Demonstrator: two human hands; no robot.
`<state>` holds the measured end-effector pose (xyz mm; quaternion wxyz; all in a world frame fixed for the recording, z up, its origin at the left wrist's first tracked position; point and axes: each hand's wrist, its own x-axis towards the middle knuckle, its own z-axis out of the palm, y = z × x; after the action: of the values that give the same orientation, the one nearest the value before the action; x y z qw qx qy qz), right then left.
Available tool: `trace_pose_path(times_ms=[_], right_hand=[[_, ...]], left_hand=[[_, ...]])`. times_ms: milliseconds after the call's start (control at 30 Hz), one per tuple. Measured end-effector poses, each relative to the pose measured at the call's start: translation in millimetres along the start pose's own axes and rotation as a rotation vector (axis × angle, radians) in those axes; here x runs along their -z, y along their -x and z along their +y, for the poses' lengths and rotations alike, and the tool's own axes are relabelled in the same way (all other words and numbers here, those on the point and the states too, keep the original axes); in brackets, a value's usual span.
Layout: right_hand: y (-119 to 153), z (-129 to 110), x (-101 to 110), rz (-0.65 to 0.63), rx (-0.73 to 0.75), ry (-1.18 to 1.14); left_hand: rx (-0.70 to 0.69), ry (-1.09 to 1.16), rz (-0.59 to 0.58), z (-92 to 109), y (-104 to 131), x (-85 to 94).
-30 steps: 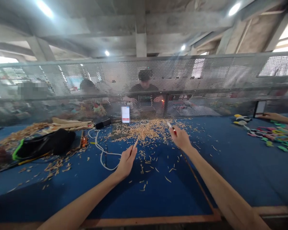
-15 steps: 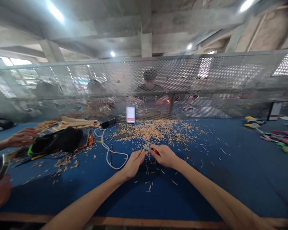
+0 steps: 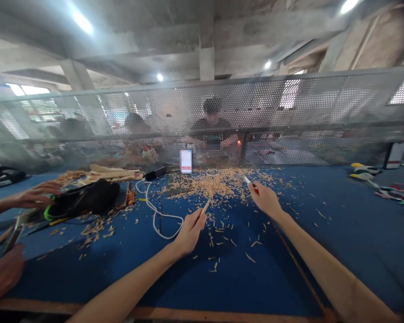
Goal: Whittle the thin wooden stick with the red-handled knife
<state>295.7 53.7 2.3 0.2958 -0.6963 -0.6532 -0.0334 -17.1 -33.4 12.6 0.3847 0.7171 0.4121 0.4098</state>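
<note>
Far left of the pile of wood shavings (image 3: 211, 185), shows a co-worker's upper hand (image 3: 37, 195) with fingers parted beside a black item (image 3: 87, 197) with bright green trim. Nearer the viewer than the pile, also far left, shows a co-worker's lower hand (image 3: 7, 271), too blurred to tell its grip. Left of the pile, includes pale wooden strips (image 3: 116, 172), then a small black box (image 3: 155, 173) and a looping white cable (image 3: 171, 216). Behind the pile's left side, shows a lit phone (image 3: 186, 161) standing upright. Just in front of the pile, grips a slim wooden stick (image 3: 205, 207) in the left hand (image 3: 189, 231), with fingers curled closed around it and its free end slanting up toward the shavings. Behind the pile, shows a person (image 3: 212, 123) beyond a perforated metal screen (image 3: 272, 105). At the pile's right side, holds a red-handled knife (image 3: 256, 189) in the right hand (image 3: 266, 199), with fingers wrapped around the handle and the pale blade apart from the stick. Far right of the pile, includes a second phone (image 3: 396, 156) and blurred, colourful tools (image 3: 399, 193).
</note>
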Motion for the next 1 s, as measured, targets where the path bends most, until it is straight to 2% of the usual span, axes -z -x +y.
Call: trace_pose_path(times_ms=[167,367,533,633,733,1000], right_hand=[[15,-33,-7,-0.061,0.101,-0.030],[45,-79,0,-0.107,0.399,-0.235],[74,-111,6,-0.241,0.638,-0.223],[77,-115,6,-0.264,0.703,-0.172],[71,-109,5,-0.252,0.747,-0.133],[60,-98,2,-0.254,0.832,-0.014]], left_hand=[[0.064,0.081,0.010,-7,-5,-2.6],[0.110,0.114,0.008,-8,-9,-5.7],[0.080,0.072,-0.010,-11,-10,-5.1],[0.016,0.003,0.010,-12,-9,-3.4],[-0.002,-0.016,0.003,-12,-9,-3.0],[0.145,0.278,-0.127,-10,-11,-7.4]])
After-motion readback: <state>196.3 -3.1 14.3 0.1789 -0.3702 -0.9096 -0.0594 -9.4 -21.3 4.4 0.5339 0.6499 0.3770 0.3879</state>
